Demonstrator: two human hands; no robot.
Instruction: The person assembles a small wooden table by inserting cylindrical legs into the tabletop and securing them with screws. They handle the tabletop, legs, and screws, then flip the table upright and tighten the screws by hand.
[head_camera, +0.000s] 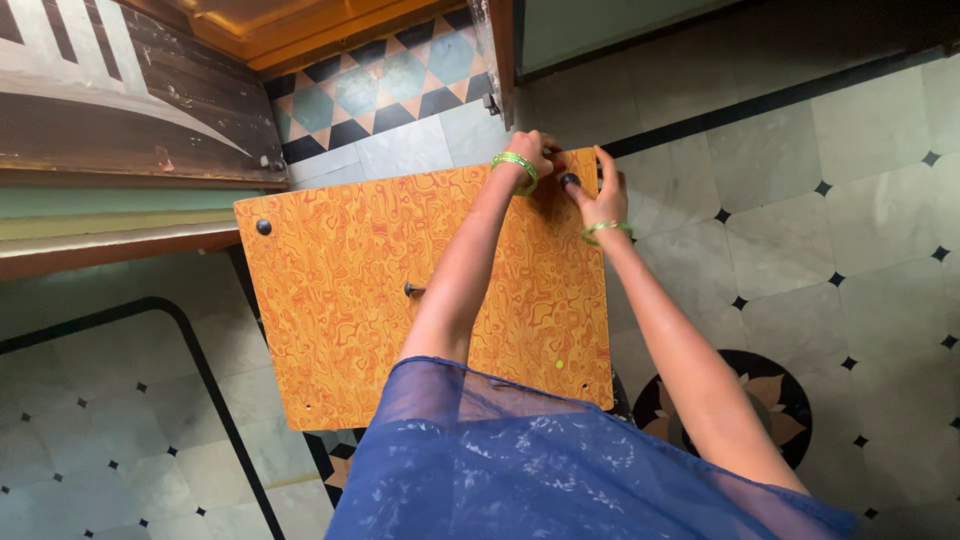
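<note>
Orange board (350, 300): a square panel with a swirled wood-grain pattern, lying flat above the tiled floor (860, 200), directly below our head camera. It spans the centre of the view, with its near edge partly hidden under our blue sheer garment (540, 470).

Nearest to us, the garment covers the lower middle of the frame. Both our forearms extend from it across the panel toward its far right corner.

On the panel face we see a dark stud (412, 290) near the middle, just beside our left forearm, and a dark round knob (264, 227) at the far left corner. Small holes mark the near corners.

At the far right corner, our left hand (530, 150) curls over the panel's far edge, fingers closed on it; a green bangle (516, 166) sits at that wrist. Our right hand (598, 190) rests just beside it, thumb and fingertips pinched on a dark round fastener (569, 180) set in the panel. A second green bangle (604, 229) circles the right wrist. The two hands are close together but not touching.

Beyond the panel lie a checkered tile strip (390, 90) and a dark wooden frame (130, 120) at upper left.
</note>
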